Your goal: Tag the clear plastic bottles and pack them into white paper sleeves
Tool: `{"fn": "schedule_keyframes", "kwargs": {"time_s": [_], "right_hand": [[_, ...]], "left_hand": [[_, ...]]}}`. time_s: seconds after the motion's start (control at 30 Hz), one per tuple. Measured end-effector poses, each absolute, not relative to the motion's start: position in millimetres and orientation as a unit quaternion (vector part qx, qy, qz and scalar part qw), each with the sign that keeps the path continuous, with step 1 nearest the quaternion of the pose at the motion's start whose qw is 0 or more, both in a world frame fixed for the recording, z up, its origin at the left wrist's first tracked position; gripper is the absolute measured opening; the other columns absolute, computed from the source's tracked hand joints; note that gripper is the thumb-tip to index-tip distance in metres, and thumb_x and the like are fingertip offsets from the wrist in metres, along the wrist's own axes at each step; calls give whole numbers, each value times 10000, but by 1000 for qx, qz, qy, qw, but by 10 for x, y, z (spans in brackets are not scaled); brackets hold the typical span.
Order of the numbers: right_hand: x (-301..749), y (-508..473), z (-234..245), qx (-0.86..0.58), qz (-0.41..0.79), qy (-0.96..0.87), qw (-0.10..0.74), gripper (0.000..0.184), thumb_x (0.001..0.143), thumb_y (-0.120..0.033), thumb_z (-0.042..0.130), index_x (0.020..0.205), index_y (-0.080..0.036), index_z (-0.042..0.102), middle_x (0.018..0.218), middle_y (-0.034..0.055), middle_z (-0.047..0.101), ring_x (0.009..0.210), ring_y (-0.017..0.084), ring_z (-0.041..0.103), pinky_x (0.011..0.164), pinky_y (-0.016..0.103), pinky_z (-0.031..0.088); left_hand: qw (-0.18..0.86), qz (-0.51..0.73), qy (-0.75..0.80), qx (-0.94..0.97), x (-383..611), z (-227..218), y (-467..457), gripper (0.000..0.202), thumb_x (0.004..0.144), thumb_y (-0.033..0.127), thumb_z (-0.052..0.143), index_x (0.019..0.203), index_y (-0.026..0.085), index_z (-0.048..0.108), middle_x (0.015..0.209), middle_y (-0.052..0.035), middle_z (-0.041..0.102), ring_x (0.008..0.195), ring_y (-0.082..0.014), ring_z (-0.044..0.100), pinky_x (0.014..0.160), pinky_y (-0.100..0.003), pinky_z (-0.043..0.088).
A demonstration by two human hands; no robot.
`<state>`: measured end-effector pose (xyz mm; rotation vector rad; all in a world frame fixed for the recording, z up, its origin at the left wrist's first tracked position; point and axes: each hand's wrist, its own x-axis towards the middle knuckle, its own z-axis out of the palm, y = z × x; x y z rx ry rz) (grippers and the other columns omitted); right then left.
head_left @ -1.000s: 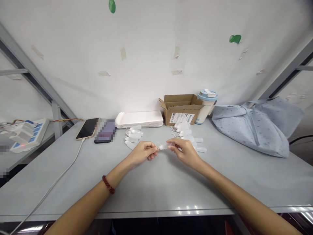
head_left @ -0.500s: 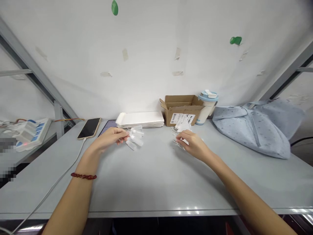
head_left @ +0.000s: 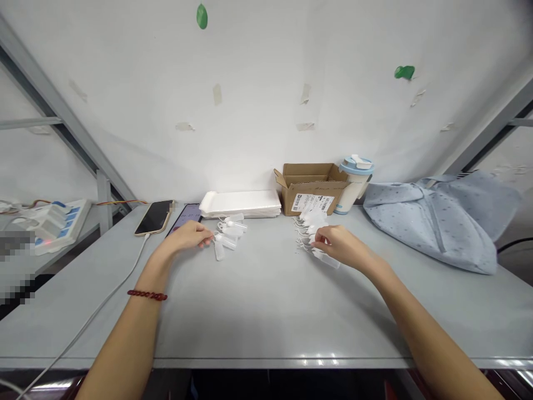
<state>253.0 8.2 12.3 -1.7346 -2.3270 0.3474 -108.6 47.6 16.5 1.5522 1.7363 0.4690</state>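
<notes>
Just beside the right grip lie translucent tubes.

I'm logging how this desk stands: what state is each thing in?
Left bottles, lying down in a group
Right bottles, lying down, some overlapping
Left hand, fingers bent by left bottles, grip unclear
Right hand, fingers curled over right bottles, grip unclear
Cardboard box, open
Cup, upright, lidded
White packets, stacked flat
Cabled phone, face up, screen dark
Purple-screened phone, lit, partly hidden
Power strip, red light on
Blue cloth, bunched
</notes>
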Motion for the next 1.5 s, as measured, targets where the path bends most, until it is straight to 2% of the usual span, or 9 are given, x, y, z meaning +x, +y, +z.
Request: {"fn": "schedule_keyframes", "kwargs": {"time_s": [0.13, 0.3, 0.43, 0.53, 0.8, 1.0, 1.13, 1.37, 1.5], "right_hand": [[2533, 42, 170, -610, 134, -778, 65, 172, 778, -320, 536, 663, -193, 545, 711, 20, 600, 574, 128, 482, 486, 236, 304], [2518, -47, 245, -613, 123, -779, 53, 196, 769, -312, 546, 615, -195, 512, 652, 4, 574, 542, 119, 456, 473, 235, 284], [2502, -108, 271, -628, 99, -772, -4, 264, 763, -280, 546, 524, -186, 485, 591, 7, 538, 483, 110, 415, 461, 247, 263], [2490, -117, 266, -643, 67, -762, -46, 243, 753, -256, 563, 532, -184, 494, 608, 14, 542, 478, 111, 413, 465, 248, 261], [2444, -103, 278, -651, 3, -752, -105, 183, 777, -231, 564, 608, -162, 546, 657, 46, 574, 553, 143, 518, 479, 252, 233], [2338, -140, 267, -639, 11, -757, -134, 119, 757, -202, 586, 649, -153, 590, 684, 88, 605, 633, 206, 586, 490, 263, 253], [2321, -156, 192, -608, 15, -788, -97, 31, 746, -151, 565, 753, -157, 594, 723, 94, 622, 675, 234, 597, 511, 270, 277], [2352, -152, 102, -567, 87, -818, 45, 278, 794, -202, 509, 1071, -185, 505, 878, 71, 620, 759, 211, 588, 594, 271, 379], [2314, -144, 90, -539, 133, -821, 133, 275, 838, -241, 465, 1102, -173, 498, 950, 88, 604, 848, 203, 579, 702, 304, 427]], "left_hand": [[343, 169, 690, 614, -1101, 137, 508, 197, 570, 345, 565, 504, 161, 596, 541, -17, 600, 549, -151, 536, 538, -242, 396], [269, 160, 737, 600, -1096, 165, 500, 238, 617, 349, 554, 468, 164, 565, 533, -36, 624, 527, -161, 553, 503, -240, 398], [352, 115, 739, 563, -1039, 207, 421, 297, 646, 408, 589, 525, 137, 577, 567, -79, 651, 519, -167, 581, 476, -241, 414], [403, 62, 710, 575, -963, 201, 366, 344, 655, 442, 606, 529, 123, 585, 548, -90, 648, 476, -150, 571, 453, -230, 395], [453, 55, 665, 590, -766, 161, 345, 356, 703, 422, 560, 537, 109, 593, 515, -78, 640, 417, -143, 572, 416, -222, 333], [459, 82, 659, 590, -760, 221, 317, 368, 712, 411, 541, 506, 111, 596, 497, -89, 639, 399, -150, 559, 414, -236, 302], [453, 116, 632, 618, -721, 221, 301, 384, 739, 398, 510, 491, 118, 601, 478, -79, 629, 394, -143, 546, 425, -241, 321], [494, 164, 539, 662, -482, 180, 197, 420, 781, 404, 494, 484, 121, 584, 465, -53, 606, 382, -106, 506, 439, -230, 354], [512, 179, 490, 682, -330, 115, 135, 395, 794, 403, 492, 530, 122, 583, 505, -51, 616, 425, -107, 524, 458, -226, 374]]}}
